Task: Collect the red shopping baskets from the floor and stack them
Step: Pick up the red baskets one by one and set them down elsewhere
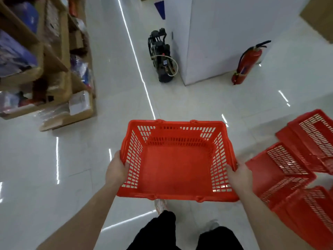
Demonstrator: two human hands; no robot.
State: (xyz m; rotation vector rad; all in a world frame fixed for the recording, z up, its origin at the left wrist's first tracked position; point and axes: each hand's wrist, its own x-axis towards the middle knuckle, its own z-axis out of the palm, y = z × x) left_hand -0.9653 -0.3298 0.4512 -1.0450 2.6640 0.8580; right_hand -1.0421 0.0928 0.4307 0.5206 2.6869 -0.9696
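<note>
- Holding a red shopping basket (177, 165) mouth-up in front of the body, the person has it clear of the glossy white floor (111, 91); a shoe (160, 205) shows under its near rim.
- The left hand (116, 168) grips the left side rim and the right hand (238, 175) grips the right side rim. Each has its fingers hooked over the edge onto the slotted wall.
- 3 more red baskets lie at the right: a far basket (313, 141), a middle basket (281, 170) and a near basket (310, 213). They look tipped and are touching or overlapping; whether any are nested I cannot tell.
- Judged from this, 1 basket is collected and the stack is not yet built — the carried basket likely goes onto or under 1 of those 3.
- Likely snags:
  - Lowering it onto a tipped basket would jam the rims instead of seating them, so the floor baskets need righting first.
  - Both hands are occupied, so righting another basket means letting go with 1 hand, and the carried basket could swing or drop.
  - The floor looks slick, and the loose baskets lie close to the feet — a trip risk when turning right.
- A fire extinguisher (247, 62) and a black machine (161, 56) stand by a white pillar (225, 33), well apart from the baskets. Cardboard boxes (54, 69) of goods sit at the left.
</note>
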